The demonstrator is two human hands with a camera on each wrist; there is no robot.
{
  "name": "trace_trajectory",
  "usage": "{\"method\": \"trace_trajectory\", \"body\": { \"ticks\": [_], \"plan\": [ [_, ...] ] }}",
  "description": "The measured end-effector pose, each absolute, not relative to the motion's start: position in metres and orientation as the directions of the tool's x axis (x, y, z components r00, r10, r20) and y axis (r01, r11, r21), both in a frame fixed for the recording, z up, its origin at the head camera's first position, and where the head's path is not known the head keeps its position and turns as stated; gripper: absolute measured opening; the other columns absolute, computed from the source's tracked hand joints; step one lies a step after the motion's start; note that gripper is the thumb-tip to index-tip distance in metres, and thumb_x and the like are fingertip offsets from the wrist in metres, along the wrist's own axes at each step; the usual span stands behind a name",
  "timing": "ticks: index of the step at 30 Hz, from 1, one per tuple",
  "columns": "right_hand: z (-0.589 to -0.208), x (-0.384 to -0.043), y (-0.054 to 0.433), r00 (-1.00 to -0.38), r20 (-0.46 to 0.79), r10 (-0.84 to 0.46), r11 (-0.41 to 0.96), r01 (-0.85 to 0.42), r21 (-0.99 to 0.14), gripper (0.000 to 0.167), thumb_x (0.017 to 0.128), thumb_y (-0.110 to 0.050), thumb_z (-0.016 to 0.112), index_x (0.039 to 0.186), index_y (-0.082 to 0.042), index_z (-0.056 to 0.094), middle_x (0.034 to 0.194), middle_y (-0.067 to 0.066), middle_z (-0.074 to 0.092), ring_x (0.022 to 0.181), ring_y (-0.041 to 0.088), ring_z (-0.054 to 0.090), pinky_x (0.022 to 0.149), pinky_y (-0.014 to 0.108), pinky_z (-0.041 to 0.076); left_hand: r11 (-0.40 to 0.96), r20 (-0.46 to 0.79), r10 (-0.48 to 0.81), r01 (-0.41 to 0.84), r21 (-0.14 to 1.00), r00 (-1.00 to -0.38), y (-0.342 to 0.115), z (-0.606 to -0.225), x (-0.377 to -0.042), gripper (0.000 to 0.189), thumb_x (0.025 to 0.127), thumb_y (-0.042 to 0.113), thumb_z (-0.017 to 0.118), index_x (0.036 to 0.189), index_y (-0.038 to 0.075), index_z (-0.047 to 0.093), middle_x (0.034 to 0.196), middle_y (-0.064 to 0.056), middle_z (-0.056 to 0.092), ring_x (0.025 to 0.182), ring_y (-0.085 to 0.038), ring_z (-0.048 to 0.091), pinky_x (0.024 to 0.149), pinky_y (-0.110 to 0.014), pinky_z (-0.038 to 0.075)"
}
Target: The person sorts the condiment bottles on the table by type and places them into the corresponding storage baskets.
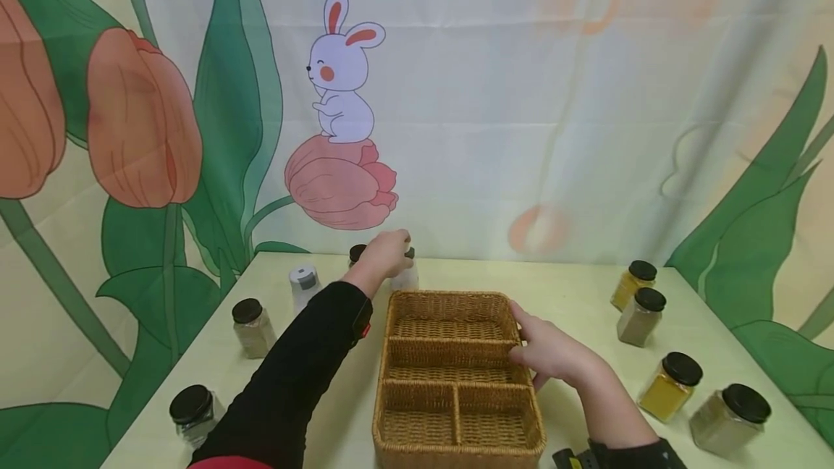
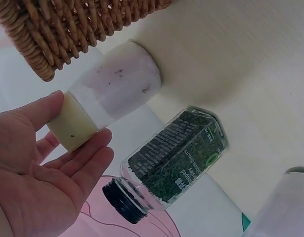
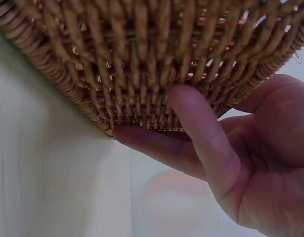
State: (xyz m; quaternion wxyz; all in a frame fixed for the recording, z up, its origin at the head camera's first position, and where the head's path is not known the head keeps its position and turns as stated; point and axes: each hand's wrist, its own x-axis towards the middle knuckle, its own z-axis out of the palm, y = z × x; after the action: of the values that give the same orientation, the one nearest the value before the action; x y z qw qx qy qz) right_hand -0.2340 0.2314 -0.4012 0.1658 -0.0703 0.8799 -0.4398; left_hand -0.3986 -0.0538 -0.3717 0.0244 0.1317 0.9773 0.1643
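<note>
My left hand point(image 1: 386, 255) reaches past the basket's far left corner. In the left wrist view, its thumb and fingers pinch the cream-coloured cap of a white shaker bottle point(image 2: 124, 79), which has small dark specks on its side. Beside it stands a clear jar of chopped green herbs point(image 2: 176, 155) with a black lid, apart from the fingers. My right hand point(image 1: 554, 349) grips the right side of a brown wicker basket point(image 1: 456, 382), thumb over the rim and other fingers against the outer wall point(image 3: 142, 64). The basket's compartments hold nothing visible.
Another white shaker point(image 1: 304, 288) and two black-lidded jars point(image 1: 254, 328) point(image 1: 195, 415) line the left side. Several black-lidded jars of yellow and greyish powder point(image 1: 671, 386) stand along the right. A printed cloth backdrop point(image 1: 469, 129) rises behind the pale table point(image 1: 560, 281).
</note>
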Motion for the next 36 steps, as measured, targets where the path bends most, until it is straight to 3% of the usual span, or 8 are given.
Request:
{"method": "trace_trajectory", "body": {
  "ticks": [9,19,30,36],
  "plan": [
    [-0.402,-0.234,0.231,-0.936,-0.226,-0.269,0.601,0.020,-0.799,0.094,0.093,0.004,0.059,0.165,-0.014,0.002,0.149,0.044,0.032,0.041,0.025,0.049,0.050,0.046,0.056,0.891,0.094,0.237,0.255,0.376,-0.967,-0.060,-0.355,-0.399,0.048,0.099,0.022,0.069,0.143,0.010,0.053,0.134,-0.011,0.060,0.118,-0.030,0.060,0.094,-0.043,0.052],
    [-0.401,-0.233,0.230,-0.940,-0.216,-0.263,0.600,0.016,-0.800,0.093,0.092,0.006,0.058,0.165,-0.012,0.002,0.148,0.045,0.031,0.041,0.022,0.046,0.048,0.045,0.056,0.836,0.150,0.262,0.301,0.459,-0.954,-0.064,-0.309,-0.389,0.050,0.095,0.023,0.073,0.140,0.009,0.057,0.134,-0.014,0.060,0.114,-0.028,0.061,0.087,-0.040,0.056],
    [-0.403,-0.233,0.228,-0.939,-0.218,-0.266,0.590,0.021,-0.807,0.093,0.093,0.006,0.058,0.165,-0.011,0.003,0.149,0.046,0.031,0.042,0.022,0.045,0.048,0.046,0.056,0.820,0.203,0.306,0.366,0.441,-0.930,-0.072,-0.272,-0.367,0.049,0.091,0.027,0.075,0.136,0.011,0.062,0.135,-0.013,0.061,0.123,-0.030,0.056,0.093,-0.044,0.053],
    [-0.402,-0.233,0.229,-0.941,-0.212,-0.262,0.596,0.015,-0.803,0.093,0.092,0.005,0.059,0.165,-0.010,0.004,0.148,0.046,0.032,0.042,0.022,0.046,0.048,0.045,0.056,0.817,0.199,0.345,0.398,0.417,-0.917,-0.069,-0.264,-0.348,0.047,0.089,0.028,0.075,0.133,0.013,0.065,0.127,-0.010,0.065,0.111,-0.026,0.060,0.086,-0.042,0.053]
  ]
}}
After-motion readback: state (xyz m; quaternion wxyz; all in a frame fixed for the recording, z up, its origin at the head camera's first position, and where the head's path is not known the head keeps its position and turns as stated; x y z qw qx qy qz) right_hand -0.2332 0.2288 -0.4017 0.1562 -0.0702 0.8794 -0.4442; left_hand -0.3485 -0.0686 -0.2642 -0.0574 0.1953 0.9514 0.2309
